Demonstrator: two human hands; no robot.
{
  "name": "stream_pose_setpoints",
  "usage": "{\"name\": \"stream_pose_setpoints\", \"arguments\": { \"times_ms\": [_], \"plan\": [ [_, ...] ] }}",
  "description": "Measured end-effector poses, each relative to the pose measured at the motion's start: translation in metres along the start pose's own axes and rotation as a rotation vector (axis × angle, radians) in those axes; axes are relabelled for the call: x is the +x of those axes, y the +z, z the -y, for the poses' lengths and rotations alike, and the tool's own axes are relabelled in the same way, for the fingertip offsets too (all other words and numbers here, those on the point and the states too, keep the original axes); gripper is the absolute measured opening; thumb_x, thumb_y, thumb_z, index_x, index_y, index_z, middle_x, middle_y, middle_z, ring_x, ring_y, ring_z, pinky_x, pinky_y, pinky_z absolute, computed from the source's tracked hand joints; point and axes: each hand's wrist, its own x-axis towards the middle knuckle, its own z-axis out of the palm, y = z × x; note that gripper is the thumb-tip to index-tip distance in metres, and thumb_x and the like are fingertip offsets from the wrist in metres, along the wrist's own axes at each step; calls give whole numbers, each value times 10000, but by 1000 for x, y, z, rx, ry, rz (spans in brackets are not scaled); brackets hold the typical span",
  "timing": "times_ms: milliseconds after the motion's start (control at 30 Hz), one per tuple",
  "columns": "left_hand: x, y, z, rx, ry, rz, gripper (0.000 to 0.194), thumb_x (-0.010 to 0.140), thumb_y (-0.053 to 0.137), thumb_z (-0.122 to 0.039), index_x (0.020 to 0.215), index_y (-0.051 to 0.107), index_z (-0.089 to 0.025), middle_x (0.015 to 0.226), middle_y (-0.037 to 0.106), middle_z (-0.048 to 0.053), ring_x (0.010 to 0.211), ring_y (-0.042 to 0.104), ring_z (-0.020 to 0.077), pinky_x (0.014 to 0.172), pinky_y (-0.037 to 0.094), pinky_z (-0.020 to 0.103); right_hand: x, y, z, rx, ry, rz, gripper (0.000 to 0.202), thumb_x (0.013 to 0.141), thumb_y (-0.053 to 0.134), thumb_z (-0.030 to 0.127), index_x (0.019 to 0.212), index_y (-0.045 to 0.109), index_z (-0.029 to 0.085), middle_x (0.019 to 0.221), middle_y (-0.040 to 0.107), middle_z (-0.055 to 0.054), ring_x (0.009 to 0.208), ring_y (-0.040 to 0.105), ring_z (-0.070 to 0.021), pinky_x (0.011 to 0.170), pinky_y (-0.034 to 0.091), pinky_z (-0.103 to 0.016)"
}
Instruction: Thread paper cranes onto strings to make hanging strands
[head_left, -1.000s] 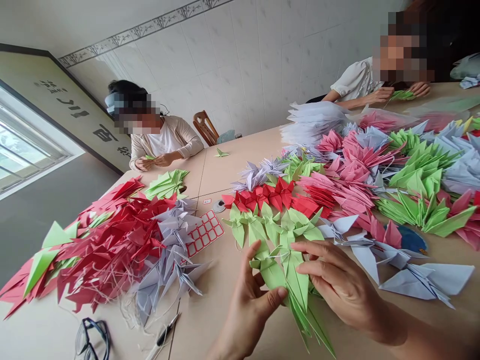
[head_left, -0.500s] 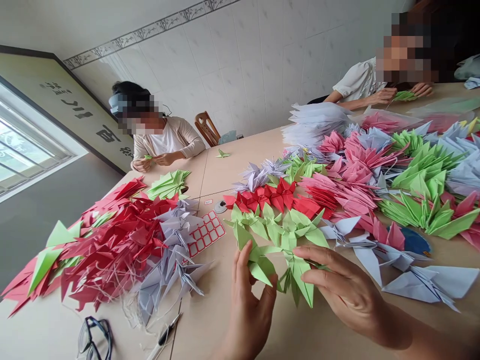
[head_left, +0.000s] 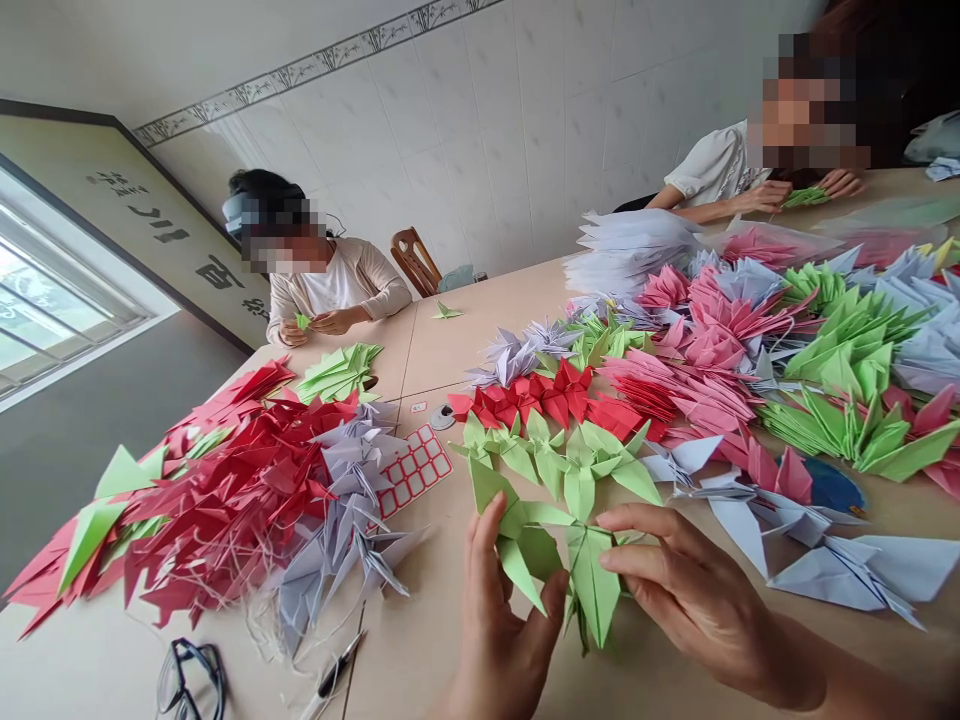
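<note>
My left hand (head_left: 506, 620) pinches a green folded paper crane (head_left: 536, 548) between thumb and fingers. Beside it, another green paper crane (head_left: 594, 575) has its broad wing spread toward me, and my right hand (head_left: 701, 590) is closed on that wing's right edge with thumb and fingertips. The two green cranes touch or overlap; whether a string joins them I cannot tell. Just beyond my hands lies a row of green paper cranes (head_left: 551, 450), with red paper cranes (head_left: 517, 398) behind it. White paper cranes (head_left: 832, 555) rest to the right of my right hand.
A heap of red paper cranes (head_left: 225, 490) with loose white threads covers the left of the table. Glasses (head_left: 191, 680), a pen (head_left: 334, 675) and a red-framed label sheet (head_left: 412, 468) lie nearer. Pink and green bundles (head_left: 840, 330) fill the right. Two people sit across, handling green paper.
My hands have brought the held green cranes slightly down toward me, away from the row behind. The right crane's wing now faces me more fully.
</note>
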Motion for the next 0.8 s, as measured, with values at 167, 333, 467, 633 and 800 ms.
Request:
{"name": "stream_pose_setpoints", "arguments": {
  "times_ms": [167, 333, 467, 633, 800],
  "plan": [
    [-2, 1, -1, -8, 51, -41, 556, 812, 685, -260, 1330, 490, -310, 1405, 451, 112, 1307, 424, 332, 1018, 414, 471, 9, 0, 4, -31, 18, -68, 235, 885, 524, 35, 946, 632, 234, 977, 720, -81, 887, 714, -168, 791, 584, -239],
    [-4, -1, -1, 63, 115, -9, 613, 756, 725, -177, 1318, 507, -287, 1351, 509, 123, 1299, 442, 350, 1091, 325, 497, 6, 7, 5, 61, 40, -47, 219, 920, 495, 52, 924, 606, 241, 999, 701, -66, 853, 722, -137, 753, 583, -179],
    [-2, -2, -1, 90, 127, -66, 584, 770, 701, -161, 1303, 518, -316, 1348, 508, 99, 1285, 457, 326, 1072, 349, 458, 0, 15, 7, 144, 68, 59, 193, 947, 477, 72, 996, 584, 225, 1075, 644, -84, 951, 695, -142, 820, 563, -184],
    [8, -3, -3, 47, -46, -151, 724, 747, 733, -219, 1392, 415, -305, 1324, 518, 118, 1185, 525, 315, 912, 478, 406, -3, 16, 15, 210, 319, 195, 90, 957, 498, 147, 961, 509, 236, 888, 631, -22, 771, 665, -138, 694, 566, -222],
    [14, -4, -3, -51, -103, -194, 733, 735, 757, -243, 1388, 429, -297, 1229, 592, 109, 1026, 614, 270, 798, 518, 352, -5, 19, 29, 199, 411, 376, 427, 745, 793, 434, 979, 496, 235, 911, 651, -27, 760, 659, -196, 660, 578, -291]
  ]
}}
